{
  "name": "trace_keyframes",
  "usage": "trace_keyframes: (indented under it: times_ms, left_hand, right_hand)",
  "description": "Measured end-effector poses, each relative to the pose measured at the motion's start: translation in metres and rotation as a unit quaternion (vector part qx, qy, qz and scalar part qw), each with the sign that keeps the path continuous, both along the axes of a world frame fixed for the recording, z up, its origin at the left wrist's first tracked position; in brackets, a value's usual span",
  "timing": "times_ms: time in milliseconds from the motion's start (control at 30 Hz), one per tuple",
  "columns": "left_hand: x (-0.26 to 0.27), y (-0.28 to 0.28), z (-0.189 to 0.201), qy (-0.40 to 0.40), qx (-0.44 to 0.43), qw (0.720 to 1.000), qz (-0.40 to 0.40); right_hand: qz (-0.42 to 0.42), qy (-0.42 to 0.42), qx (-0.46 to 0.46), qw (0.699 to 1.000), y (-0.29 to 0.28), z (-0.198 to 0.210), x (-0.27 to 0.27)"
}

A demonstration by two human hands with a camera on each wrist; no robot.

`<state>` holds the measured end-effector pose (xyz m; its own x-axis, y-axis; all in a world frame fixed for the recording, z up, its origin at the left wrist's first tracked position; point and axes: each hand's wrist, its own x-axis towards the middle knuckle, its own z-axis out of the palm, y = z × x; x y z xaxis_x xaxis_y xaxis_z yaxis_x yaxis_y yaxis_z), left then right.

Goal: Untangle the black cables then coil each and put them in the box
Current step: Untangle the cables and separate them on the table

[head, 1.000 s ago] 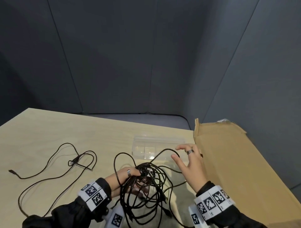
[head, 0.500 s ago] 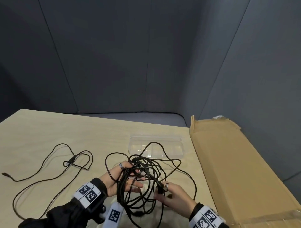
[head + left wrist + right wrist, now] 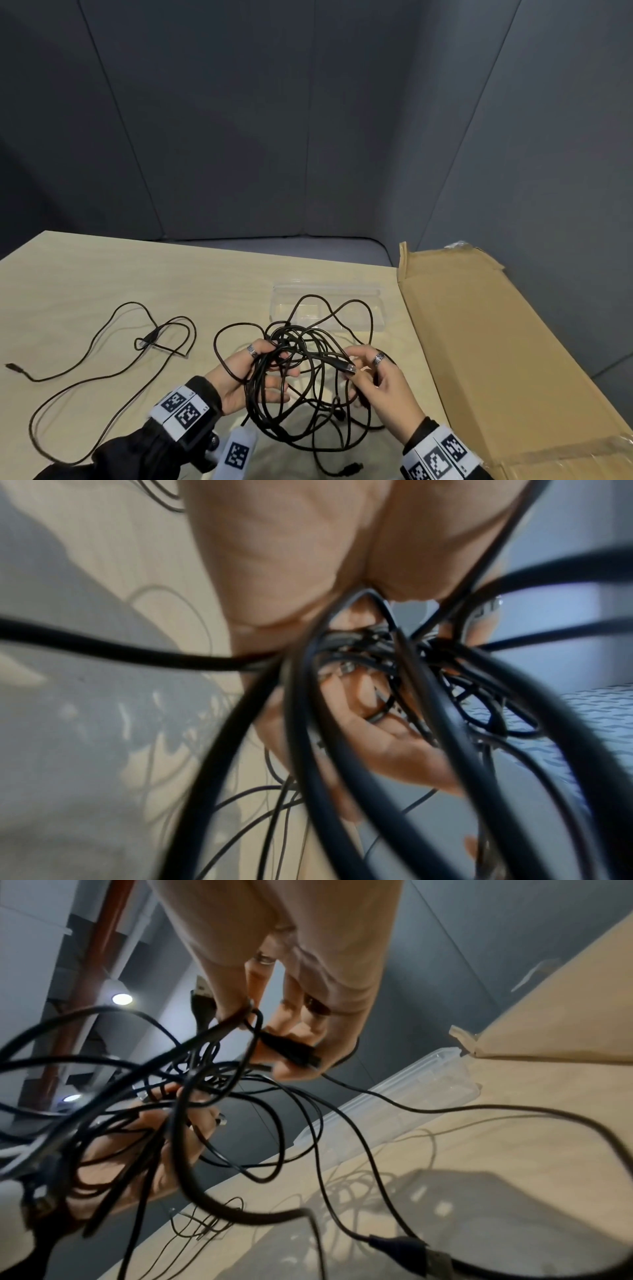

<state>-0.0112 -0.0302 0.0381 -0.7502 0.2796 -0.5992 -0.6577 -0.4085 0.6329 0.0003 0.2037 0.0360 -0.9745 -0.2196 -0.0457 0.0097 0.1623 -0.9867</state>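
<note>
Here, both hands work a tangle of black cables held above the tabletop's near edge.

The left hand has its fingers curled round the bundle; the right hand pinches a strand beside a USB plug. The right wrist view alone shows a second plug clamped in the right fingers. A separate cable lies toward the left edge, the clear box beyond the tangle, cardboard along the right edge.

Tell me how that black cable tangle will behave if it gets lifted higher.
The cable tangle is probably floppy: its loops sag below the left hand. Likely light, since fingers alone carry it. Loose ends like the USB plug by the right hand may snag on other loops.
</note>
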Motion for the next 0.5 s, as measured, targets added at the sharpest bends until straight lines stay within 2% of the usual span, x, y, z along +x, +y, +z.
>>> trace_keyframes:
  times_ms: [100,267,433,500]
  left_hand:
    - [0.001,0.001,0.004,0.011,-0.001,1.0,0.003]
    - [0.003,0.004,0.009,0.043,-0.004,0.999,-0.004]
    - [0.004,0.007,0.009,0.067,0.005,0.998,-0.003]
    - [0.004,0.005,0.007,0.075,0.0,0.997,-0.013]
  right_hand:
    - [0.004,0.021,0.038,0.999,-0.002,0.001,0.001]
    - [0.034,0.127,0.095,0.987,0.0,0.015,0.003]
    - [0.095,0.179,0.218,0.955,-0.006,0.014,0.007]
    - [0.102,0.181,0.232,0.95,-0.01,0.011,0.007]
